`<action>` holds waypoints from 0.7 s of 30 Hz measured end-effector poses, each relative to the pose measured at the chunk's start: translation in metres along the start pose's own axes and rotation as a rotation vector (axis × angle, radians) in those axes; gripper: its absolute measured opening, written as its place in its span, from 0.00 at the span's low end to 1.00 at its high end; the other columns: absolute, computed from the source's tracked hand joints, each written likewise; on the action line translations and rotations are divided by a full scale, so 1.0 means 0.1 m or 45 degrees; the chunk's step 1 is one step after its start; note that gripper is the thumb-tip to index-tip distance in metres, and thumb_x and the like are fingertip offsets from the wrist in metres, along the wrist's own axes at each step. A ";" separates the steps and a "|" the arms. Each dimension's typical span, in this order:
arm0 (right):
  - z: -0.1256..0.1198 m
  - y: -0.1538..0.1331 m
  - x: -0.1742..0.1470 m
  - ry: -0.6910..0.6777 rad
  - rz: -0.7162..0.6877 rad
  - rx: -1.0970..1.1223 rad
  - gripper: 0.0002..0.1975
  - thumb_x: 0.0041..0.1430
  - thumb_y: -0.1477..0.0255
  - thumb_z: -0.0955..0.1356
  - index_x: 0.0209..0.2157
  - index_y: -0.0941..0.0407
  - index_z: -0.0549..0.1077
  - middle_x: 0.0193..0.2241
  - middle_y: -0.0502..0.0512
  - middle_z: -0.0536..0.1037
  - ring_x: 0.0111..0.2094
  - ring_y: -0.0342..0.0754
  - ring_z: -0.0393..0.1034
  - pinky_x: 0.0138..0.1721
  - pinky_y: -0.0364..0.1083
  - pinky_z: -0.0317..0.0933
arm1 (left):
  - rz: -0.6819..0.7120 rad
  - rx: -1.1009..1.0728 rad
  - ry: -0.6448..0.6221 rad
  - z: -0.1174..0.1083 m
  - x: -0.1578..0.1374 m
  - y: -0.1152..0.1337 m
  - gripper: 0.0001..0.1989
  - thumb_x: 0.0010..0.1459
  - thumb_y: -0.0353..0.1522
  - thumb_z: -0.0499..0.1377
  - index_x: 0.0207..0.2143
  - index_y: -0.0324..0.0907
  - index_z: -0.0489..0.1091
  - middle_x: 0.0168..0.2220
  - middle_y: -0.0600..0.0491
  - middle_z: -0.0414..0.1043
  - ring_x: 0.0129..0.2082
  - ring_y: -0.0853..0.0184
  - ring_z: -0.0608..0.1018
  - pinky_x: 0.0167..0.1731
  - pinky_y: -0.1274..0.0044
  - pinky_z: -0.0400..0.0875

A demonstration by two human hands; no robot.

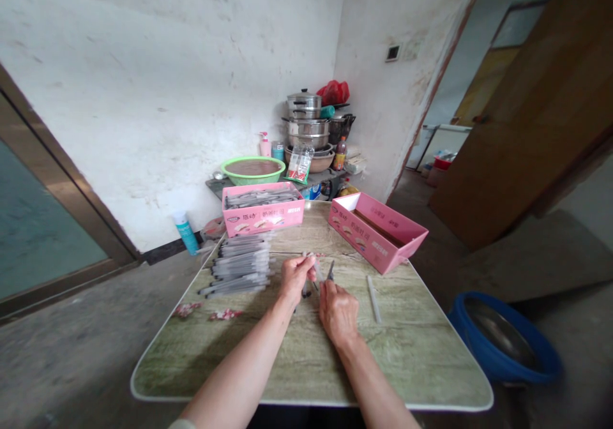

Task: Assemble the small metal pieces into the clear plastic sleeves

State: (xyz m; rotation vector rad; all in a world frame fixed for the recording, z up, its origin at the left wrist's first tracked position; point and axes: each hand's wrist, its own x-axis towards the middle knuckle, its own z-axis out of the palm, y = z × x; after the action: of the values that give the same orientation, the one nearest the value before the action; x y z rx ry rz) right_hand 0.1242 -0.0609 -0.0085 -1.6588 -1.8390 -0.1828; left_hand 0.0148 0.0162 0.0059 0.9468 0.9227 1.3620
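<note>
My left hand [297,274] pinches a thin clear pen tube [317,268] above the middle of the table [297,365]. My right hand [338,311] sits just to its right and grips a small dark pen part [330,271] that points up between the two hands. A pile of grey pens [242,266] lies to the left of my left hand. One loose pale tube [373,299] lies on the table to the right of my right hand.
Two pink cardboard boxes stand at the table's far end: one [262,210] full of pens, one [378,231] open at the right. A blue basin [502,343] sits on the floor right of the table. Pots [306,126] and a green basin [253,170] crowd a low shelf by the wall.
</note>
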 end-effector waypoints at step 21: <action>-0.15 0.10 0.04 -0.141 0.355 -0.288 0.16 0.67 0.67 0.58 0.31 0.56 0.74 0.22 0.58 0.77 0.21 0.47 0.70 0.22 0.42 0.44 | 0.094 0.097 0.067 -0.13 0.11 0.04 0.21 0.43 0.47 0.66 0.25 0.37 0.75 0.18 0.54 0.68 0.16 0.73 0.66 0.17 0.80 0.59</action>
State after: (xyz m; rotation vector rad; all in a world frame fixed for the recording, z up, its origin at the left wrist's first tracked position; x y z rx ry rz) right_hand 0.1392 -0.0628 0.0020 -2.1000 -1.6914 -0.1873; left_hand 0.0011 0.0271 0.0049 1.0152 0.9936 1.4287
